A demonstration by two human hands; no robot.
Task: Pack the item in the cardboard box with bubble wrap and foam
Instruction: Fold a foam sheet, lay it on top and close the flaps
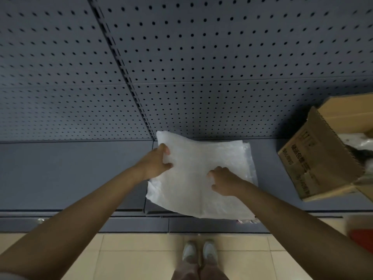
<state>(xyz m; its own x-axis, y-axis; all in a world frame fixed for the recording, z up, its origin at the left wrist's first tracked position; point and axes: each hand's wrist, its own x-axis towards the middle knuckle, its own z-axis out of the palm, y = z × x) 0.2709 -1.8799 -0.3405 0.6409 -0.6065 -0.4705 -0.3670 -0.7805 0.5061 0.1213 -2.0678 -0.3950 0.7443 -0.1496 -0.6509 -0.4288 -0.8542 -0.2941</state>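
Note:
A white foam sheet [189,178] lies on the grey shelf [70,172], partly lifted at its far left corner. Clear bubble wrap [249,160] shows beneath its right edge. My left hand [156,161] pinches the sheet's left edge, thumb on top. On the sheet's right half, my right hand [223,181] presses down with curled fingers. An open cardboard box [314,158] with printed text stands tilted at the right, with pale plastic wrapping and something dark inside. The item itself cannot be made out.
A grey pegboard wall [181,57] rises behind the shelf. The shelf's front edge runs just below the sheet, with beige floor tiles [131,257] and my shoes [199,251] beneath. A blurred red and brown object [361,235] sits at the lower right.

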